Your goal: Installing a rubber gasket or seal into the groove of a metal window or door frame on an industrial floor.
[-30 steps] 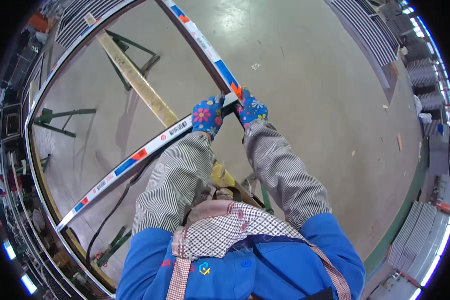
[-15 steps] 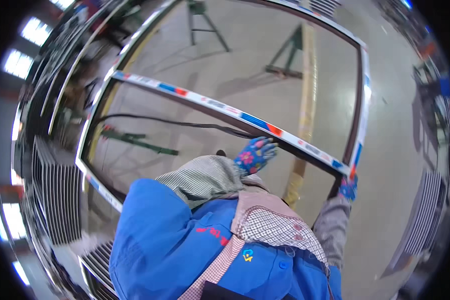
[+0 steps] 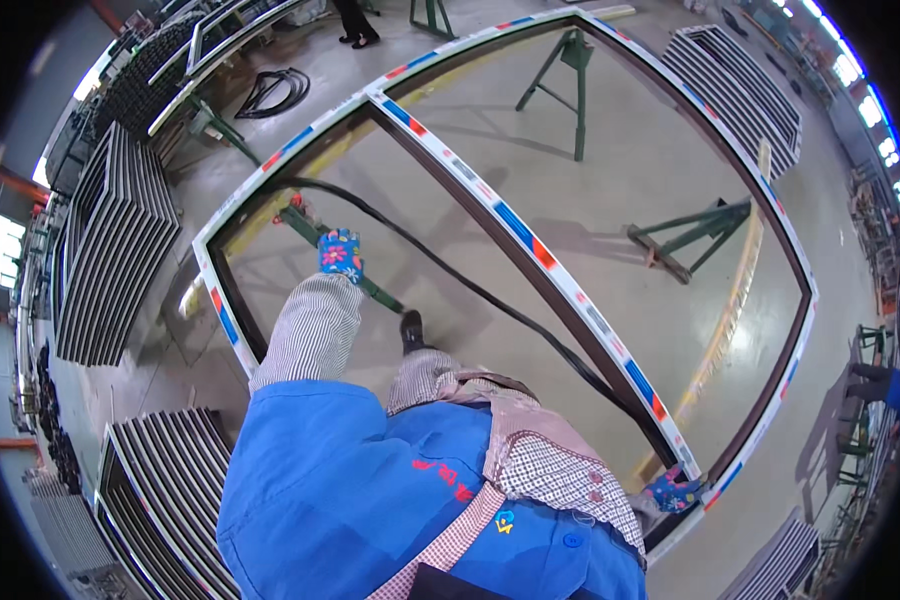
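Observation:
A large rectangular window-like frame (image 3: 518, 232), brown inside with a white, red and blue taped face, lies before me, split by a crossbar (image 3: 490, 205). In a blue floral glove, my left hand (image 3: 340, 258) hovers inside the left opening, over a green stand. Its fingers look curled; whatever may be in them is hidden. My right hand (image 3: 673, 490), gloved alike, is closed around the frame where the crossbar meets the near right side. A long black flexible strip (image 3: 460, 278) sags across the left opening, from the far left side to the crossbar near my right hand.
Green trestles (image 3: 575, 90) and another green stand (image 3: 695, 235) are beneath the frame. Stacked profile frames (image 3: 120, 240) stand at the left, with more stacks (image 3: 165, 490) near left and far right. A coiled black strip (image 3: 273, 92) lies on the floor. Other people are in the distance.
My left hand has moved from beside the crossbar toward the far left side. The black strip now hangs in a longer curve. My view has shifted; my right hand stays at the crossbar's end.

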Available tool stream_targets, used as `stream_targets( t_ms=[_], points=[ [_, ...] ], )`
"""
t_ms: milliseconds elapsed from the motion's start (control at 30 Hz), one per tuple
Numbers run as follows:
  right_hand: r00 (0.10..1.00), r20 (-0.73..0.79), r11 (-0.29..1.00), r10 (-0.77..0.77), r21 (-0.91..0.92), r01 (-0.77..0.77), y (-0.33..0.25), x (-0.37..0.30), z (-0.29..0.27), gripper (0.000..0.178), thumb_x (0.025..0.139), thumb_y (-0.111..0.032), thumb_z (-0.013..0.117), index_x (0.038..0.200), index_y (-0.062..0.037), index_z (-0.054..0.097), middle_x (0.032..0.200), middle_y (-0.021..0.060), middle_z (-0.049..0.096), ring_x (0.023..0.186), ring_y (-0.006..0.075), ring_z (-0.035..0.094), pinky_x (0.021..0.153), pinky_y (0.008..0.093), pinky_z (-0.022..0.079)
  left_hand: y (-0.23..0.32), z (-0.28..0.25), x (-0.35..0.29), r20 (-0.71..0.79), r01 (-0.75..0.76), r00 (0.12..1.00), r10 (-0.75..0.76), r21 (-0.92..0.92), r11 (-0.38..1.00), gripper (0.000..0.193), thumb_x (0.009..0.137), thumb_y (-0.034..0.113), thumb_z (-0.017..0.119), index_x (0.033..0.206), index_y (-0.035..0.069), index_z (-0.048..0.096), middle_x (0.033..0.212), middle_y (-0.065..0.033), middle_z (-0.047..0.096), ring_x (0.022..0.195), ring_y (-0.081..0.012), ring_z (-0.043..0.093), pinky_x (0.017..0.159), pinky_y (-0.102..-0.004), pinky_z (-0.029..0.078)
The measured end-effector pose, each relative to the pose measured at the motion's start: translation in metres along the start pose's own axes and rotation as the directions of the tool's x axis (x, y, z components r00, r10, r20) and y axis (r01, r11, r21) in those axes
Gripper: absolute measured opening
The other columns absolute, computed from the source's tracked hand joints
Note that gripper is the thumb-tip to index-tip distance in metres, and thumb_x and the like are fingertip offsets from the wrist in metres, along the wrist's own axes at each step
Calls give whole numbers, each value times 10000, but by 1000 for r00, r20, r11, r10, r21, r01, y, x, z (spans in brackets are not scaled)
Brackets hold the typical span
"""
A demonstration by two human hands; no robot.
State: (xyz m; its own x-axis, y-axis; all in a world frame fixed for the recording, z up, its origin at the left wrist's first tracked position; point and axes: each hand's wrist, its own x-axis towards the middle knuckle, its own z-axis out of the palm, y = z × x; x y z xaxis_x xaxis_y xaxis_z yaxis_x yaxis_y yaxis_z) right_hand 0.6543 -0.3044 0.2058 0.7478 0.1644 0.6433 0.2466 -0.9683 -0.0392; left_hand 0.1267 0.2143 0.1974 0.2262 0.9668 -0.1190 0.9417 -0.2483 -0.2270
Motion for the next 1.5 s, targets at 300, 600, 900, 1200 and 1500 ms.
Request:
stream_targets(
  t_ms=[300, 600, 900, 1200, 1500],
  points=[
    [938, -28, 890, -346, 306, 337, -301, -59, -92, 540, 763, -268, 682, 1200, -9, 498, 1232, 207, 481, 1119, 378, 475, 963, 456, 378, -92, 40, 210, 333, -270, 922, 198, 187, 945, 300, 814, 257, 539, 1085, 158, 624, 1123, -61, 588, 1092, -213, 532, 859, -354, 421],
    [859, 64, 828, -509, 311, 467, -415, -60, -139, 526, 775, -277, 656, 1227, -62, 494, 1270, 165, 450, 1178, 341, 419, 982, 471, 337, -95, 76, 275, 698, -364, 628, 344, -127, 923, 389, 855, 322, 552, 1197, 135, 549, 946, -78, 639, 870, -186, 612, 728, -325, 472],
    [536, 74, 393, -841, 764, 511, -579, -54, -112, 533, 746, -211, 666, 1214, -40, 478, 1201, 192, 504, 1087, 378, 494, 925, 459, 388, -112, 29, 244, 524, 143, 658, 541, -792, 593, 432, 847, 337, 575, 1204, 94, 547, 1070, -78, 607, 970, -180, 571, 822, -319, 448],
    [138, 226, 226, -964, 974, -14, -686, -89, -109, 553, 788, -266, 666, 1254, -61, 449, 1179, 160, 546, 1048, 302, 554, 871, 375, 443, -196, -60, 213, 51, 95, 973, 226, -978, -186, 310, 889, 150, 536, 1181, 47, 527, 948, 14, 556, 841, -92, 484, 752, -216, 403],
    [-83, 537, 537, -840, 798, -272, -697, -115, -135, 465, 874, -177, 548, 1304, -60, 416, 949, 107, 644, 756, 205, 636, 686, 323, 514, -190, -47, 288, 51, 47, 999, 6, -963, 265, 279, 905, 241, 503, 1104, 55, 560, 772, -63, 619, 656, -152, 567, 627, -283, 459]
  ],
)
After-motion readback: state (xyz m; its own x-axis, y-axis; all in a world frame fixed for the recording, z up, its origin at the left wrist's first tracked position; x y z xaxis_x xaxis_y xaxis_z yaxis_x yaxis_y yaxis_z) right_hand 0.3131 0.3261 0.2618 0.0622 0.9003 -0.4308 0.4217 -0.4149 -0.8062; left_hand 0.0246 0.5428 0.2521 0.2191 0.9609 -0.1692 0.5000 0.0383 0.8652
